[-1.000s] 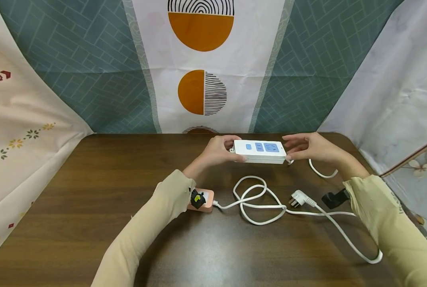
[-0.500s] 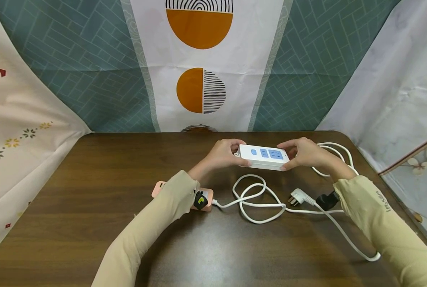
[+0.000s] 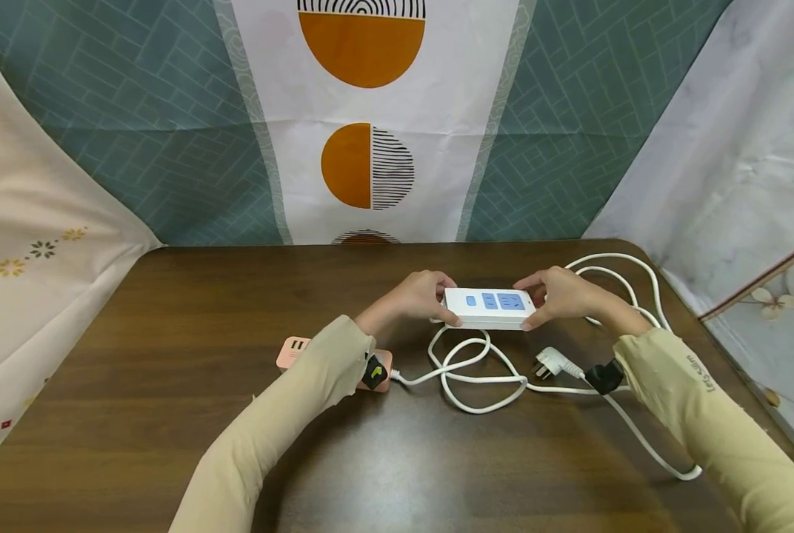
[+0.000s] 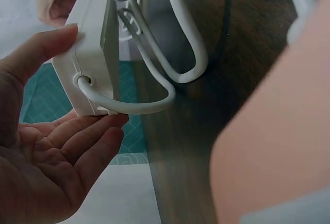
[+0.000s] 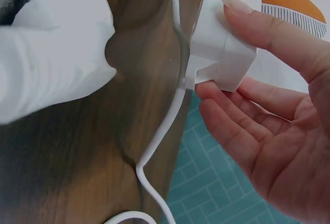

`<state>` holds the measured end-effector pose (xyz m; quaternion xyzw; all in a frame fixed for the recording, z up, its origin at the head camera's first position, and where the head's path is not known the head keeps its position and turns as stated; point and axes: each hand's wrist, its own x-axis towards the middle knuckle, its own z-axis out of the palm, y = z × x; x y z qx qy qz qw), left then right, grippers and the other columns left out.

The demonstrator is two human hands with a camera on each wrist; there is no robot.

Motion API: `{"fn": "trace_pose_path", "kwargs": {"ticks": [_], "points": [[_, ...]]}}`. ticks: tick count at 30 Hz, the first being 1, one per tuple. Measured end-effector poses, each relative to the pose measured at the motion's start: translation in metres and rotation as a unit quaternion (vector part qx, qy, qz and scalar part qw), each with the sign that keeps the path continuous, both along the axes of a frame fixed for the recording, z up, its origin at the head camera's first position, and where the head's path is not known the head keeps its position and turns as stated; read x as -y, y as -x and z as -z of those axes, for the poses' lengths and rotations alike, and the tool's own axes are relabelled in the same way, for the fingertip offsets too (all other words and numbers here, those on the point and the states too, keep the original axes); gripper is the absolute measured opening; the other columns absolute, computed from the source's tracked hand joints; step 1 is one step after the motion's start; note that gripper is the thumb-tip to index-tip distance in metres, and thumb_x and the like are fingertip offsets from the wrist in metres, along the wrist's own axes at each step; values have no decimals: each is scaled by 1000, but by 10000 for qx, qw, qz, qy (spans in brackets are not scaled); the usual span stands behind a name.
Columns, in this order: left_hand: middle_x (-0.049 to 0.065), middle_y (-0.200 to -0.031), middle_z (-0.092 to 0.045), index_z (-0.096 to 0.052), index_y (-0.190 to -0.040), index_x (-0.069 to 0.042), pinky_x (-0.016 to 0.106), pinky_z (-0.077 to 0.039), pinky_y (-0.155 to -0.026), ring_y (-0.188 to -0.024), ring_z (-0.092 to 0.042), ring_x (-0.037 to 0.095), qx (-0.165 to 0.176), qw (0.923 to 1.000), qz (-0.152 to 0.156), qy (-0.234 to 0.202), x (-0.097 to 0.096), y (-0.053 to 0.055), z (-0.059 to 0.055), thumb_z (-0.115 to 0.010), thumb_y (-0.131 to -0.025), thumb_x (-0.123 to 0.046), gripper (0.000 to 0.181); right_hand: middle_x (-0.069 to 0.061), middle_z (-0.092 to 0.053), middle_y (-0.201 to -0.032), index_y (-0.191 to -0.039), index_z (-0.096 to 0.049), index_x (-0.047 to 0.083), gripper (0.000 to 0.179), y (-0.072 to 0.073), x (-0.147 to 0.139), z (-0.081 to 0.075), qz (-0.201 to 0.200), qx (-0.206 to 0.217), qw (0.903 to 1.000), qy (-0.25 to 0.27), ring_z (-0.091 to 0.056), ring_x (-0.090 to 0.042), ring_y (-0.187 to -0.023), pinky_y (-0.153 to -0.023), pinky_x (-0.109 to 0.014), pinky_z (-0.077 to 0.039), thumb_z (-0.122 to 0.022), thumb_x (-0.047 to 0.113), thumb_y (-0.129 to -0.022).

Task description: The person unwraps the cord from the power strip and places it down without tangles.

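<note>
A white power strip (image 3: 489, 320) with blue sockets and a blue switch lies level between both hands in the head view. My left hand (image 3: 418, 297) grips its left end, thumb on the near side and fingers on the far side. At the other end, my right hand (image 3: 560, 297) pinches the strip the same way. In the left wrist view a white cord (image 4: 139, 106) comes out of the end that the left hand holds. The right wrist view shows the thumb (image 5: 273, 33) pressed on the casing. Whether the strip touches the table is unclear.
A pink power strip (image 3: 292, 349) lies partly hidden under the left sleeve, its white cord (image 3: 484, 408) looped in front of the hands. A white plug (image 3: 552, 362) lies near the right wrist. More white cord (image 3: 649, 275) coils at the back right of the brown table (image 3: 170, 355).
The white power strip has come lower and nearer in the head view, both hands moving with it. My right hand has gone from spread at the right end to gripping it.
</note>
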<state>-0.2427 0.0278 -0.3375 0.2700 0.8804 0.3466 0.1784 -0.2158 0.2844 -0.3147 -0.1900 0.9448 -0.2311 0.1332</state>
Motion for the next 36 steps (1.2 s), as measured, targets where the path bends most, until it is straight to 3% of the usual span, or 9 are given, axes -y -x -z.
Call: {"fn": "trace_pose_path", "kwargs": {"ticks": [5,15,20,25,31,36], "points": [[8,-110,-63,-55,-116,-3,19,-42,-72,-96,-57,14,1,9999,-73,157,0,0,-1,-80,-67,-21,59,-11,-67,-84,-116,-55,-10,72,1,1,6,-66,83,9999,65,-62,-19,-77,-61,-28,-45,-85,22,-59],[6,-102,-65,-57,-114,-4,20,-42,-70,-86,-57,13,-288,9978,75,600,-3,-1,6,-82,-65,-26,60,-13,-66,-89,-118,-52,-13,73,1,6,17,-207,254,9994,-111,-63,-21,-79,-64,-30,-47,-84,18,-61],[6,-100,-65,-58,-113,-4,20,-42,-68,-83,-56,12,-247,9973,87,692,-4,-3,5,-83,-64,-26,59,-16,-67,-90,-120,-50,-14,74,1,5,19,-217,393,9990,-53,-64,-24,-82,-66,-32,-48,-83,17,-62],[7,-108,-63,-57,-116,-4,23,-43,-76,-94,-57,15,-97,9976,85,678,-2,-3,2,-81,-66,-26,60,-19,-67,-92,-123,-47,-13,76,1,2,18,-191,550,9983,87,-64,-28,-87,-72,-36,-49,-82,19,-64],[12,-123,-56,-53,-122,-2,30,-42,-90,-112,-53,21,238,9993,57,289,9,0,-4,-76,-73,-24,58,-26,-57,-115,-124,-46,-12,75,0,-2,11,-102,544,9982,213,-61,-33,-96,-77,-40,-49,-80,22,-67],[10,-125,-55,-52,-124,-4,32,-42,-90,-115,-51,20,180,9997,-19,166,27,3,-10,-66,-83,-26,49,-27,-50,-125,-125,-45,-12,72,-2,-5,4,-142,548,9981,246,-60,-33,-99,-79,-41,-48,-77,24,-72]]}}
